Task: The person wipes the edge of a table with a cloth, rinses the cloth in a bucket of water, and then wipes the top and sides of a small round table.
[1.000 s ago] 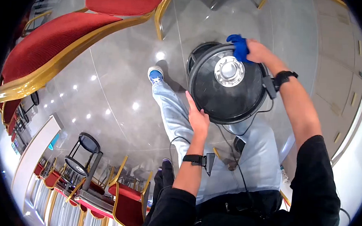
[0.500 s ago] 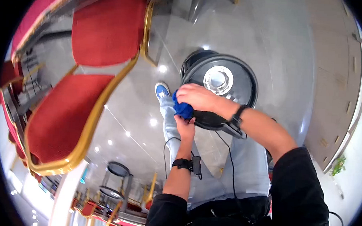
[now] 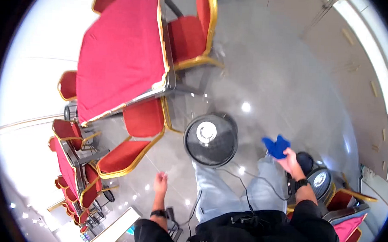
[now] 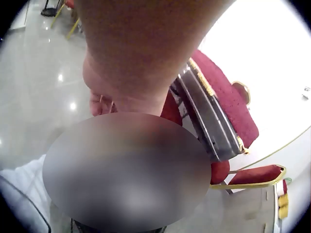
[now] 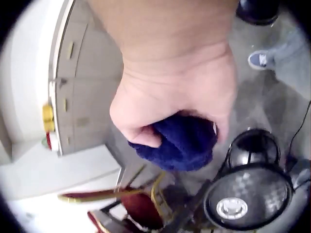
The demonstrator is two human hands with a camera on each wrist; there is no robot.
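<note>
My right hand [image 3: 291,163] grips a bunched blue cloth [image 3: 277,146], out to the right of my legs. In the right wrist view, fingers and thumb curl round the cloth [image 5: 182,145]. My left hand [image 3: 160,183] hangs at the left with loosely curled fingers, holding nothing. Between the hands, in front of my knees, stands a round black stand [image 3: 211,150] with a shiny silver disc at its top's middle. It is apart from both hands. A similar two-tier black stand [image 5: 243,194] shows beyond the right hand in the right wrist view.
A red-covered table [image 3: 123,51] with red, gold-framed chairs [image 3: 126,159] stands to the left and ahead. Grey cabinets [image 3: 358,86] line the right side. More chairs [image 3: 341,201] are at the lower right. Cables [image 3: 239,178] hang across my legs.
Both hands have come off the black stand: the right swung right with the cloth, the left moved left and down. The head view has turned, bringing the red-covered table into fuller view.
</note>
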